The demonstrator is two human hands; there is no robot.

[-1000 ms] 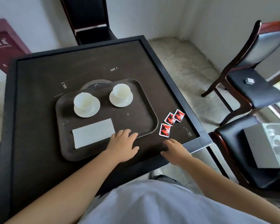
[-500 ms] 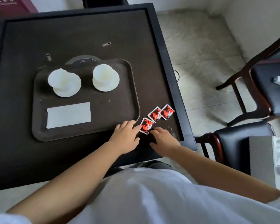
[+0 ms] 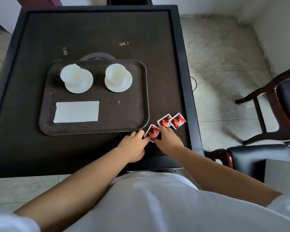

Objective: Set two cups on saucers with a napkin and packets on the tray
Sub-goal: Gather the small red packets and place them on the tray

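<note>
Now we go for the packets. We think they are light, thin and a bit slippery, so we should pinch one by its edge. The near packet point(image 3: 152, 132) lies flat on the table point(image 3: 97, 30), just off the tray point(image 3: 94, 129) corner. Our left hand point(image 3: 132, 146) touches its left side and our right hand point(image 3: 168, 139) its right. Fingers look loosely bent; we cannot tell if either holds it. Two more packets point(image 3: 172, 121) lie just beyond.
</note>
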